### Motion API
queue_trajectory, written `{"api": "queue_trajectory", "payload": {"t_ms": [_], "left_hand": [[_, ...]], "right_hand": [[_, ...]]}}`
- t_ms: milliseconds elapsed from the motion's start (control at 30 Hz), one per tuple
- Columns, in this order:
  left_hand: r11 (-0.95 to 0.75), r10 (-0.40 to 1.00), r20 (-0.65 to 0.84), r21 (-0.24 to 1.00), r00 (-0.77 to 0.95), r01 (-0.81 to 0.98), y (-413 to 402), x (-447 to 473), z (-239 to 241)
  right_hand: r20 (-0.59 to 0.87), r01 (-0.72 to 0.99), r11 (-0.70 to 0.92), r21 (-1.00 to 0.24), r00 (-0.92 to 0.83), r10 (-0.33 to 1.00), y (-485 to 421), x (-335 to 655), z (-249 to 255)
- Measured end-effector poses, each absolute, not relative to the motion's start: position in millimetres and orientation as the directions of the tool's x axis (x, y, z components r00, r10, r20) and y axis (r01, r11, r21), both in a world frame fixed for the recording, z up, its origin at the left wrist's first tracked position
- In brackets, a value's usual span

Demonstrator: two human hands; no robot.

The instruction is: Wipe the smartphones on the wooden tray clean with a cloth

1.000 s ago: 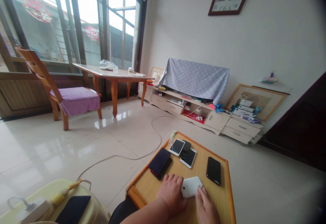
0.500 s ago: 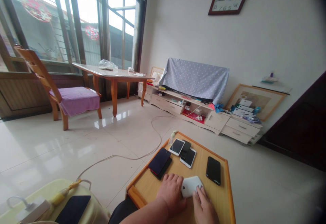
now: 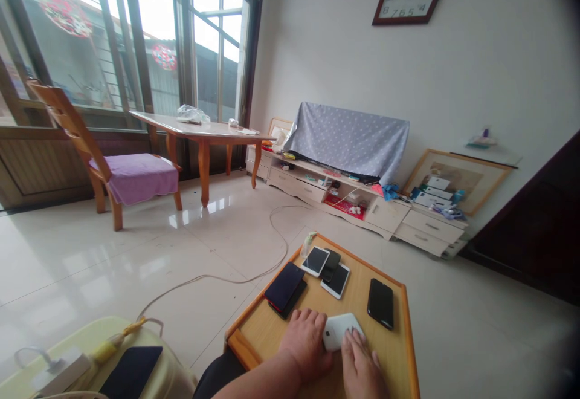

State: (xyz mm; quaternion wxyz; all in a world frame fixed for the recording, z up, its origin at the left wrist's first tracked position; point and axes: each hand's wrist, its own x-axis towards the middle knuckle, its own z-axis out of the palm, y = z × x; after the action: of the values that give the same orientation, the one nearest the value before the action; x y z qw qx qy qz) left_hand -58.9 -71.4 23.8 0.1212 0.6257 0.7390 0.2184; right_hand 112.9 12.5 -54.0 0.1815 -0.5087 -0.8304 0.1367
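Left hand curled against a white smartphone, right hand spread on it, on an orange-rimmed wooden tray

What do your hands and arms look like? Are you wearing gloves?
The left hand and right hand are bare: no gloves, and no ring or watch shows. The left forearm has no sleeve over it. Beside it is some dark cloth, but I cannot tell which garment.

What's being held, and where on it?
The white phone, resting on the wooden tray: right hand has its fingers on its lower edge, left hand against its left end.
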Motion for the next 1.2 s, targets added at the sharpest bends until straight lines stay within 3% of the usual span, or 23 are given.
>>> {"api": "queue_trajectory", "payload": {"t_ms": [233, 500, 733, 1033, 1200], "left_hand": [[0.106, 0.982, 0.086, 0.481, -0.167, 0.870, -70.8, -62.0, 18.7], [0.125, 0.976, 0.100, 0.477, -0.195, 0.870, -71.7, -58.1, 22.3], [0.124, 0.983, 0.063, 0.471, -0.173, 0.874, -71.0, -61.3, 23.2], [0.152, 0.982, 0.034, 0.456, -0.188, 0.877, -72.3, -58.6, 30.6], [0.138, 0.986, 0.024, 0.459, -0.167, 0.878, -71.6, -61.1, 28.2]], "right_hand": [[0.166, 0.627, 0.652, -0.426, -0.655, 0.738, -15.7, 95.8, -55.0], [0.134, 0.794, 0.458, -0.400, -0.443, 0.886, 15.8, 105.9, -40.0], [0.102, 0.640, 0.632, -0.437, -0.663, 0.742, -8.1, 91.5, -45.6], [0.161, 0.775, 0.485, -0.406, -0.462, 0.872, 13.4, 96.9, -33.5], [0.117, 0.652, 0.612, -0.448, -0.636, 0.763, -9.1, 83.6, -36.4]]}}
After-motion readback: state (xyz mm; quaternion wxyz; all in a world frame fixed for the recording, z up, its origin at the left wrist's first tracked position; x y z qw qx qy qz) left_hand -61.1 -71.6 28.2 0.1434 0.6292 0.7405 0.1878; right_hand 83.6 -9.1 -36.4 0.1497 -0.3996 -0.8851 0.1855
